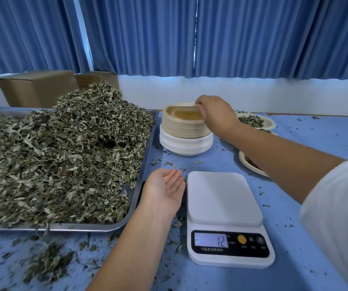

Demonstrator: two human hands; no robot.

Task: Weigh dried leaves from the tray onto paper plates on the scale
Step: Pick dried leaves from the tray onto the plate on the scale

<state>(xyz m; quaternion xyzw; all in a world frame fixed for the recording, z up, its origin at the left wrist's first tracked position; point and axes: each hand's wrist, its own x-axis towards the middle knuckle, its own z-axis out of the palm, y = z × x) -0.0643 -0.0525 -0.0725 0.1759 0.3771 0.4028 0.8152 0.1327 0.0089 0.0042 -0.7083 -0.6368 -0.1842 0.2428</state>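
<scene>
A big heap of dried leaves [63, 156] fills a metal tray [145, 164] on the left. In front of me stands a white scale [223, 198] with a bare platform; its display reads 12. Behind it is a stack of paper plates [185, 131], tan ones on top of white ones. My right hand [215, 114] reaches over the stack and pinches the far rim of the top tan plate, which is tilted up. My left hand [164, 190] rests palm up between the tray and the scale, holding nothing.
Two paper plates with leaves lie at the right, one far [259, 121] and one nearer [250, 162], partly hidden by my right arm. Leaf crumbs litter the blue tablecloth [307, 143]. Cardboard boxes [36, 87] and blue curtains stand behind the table.
</scene>
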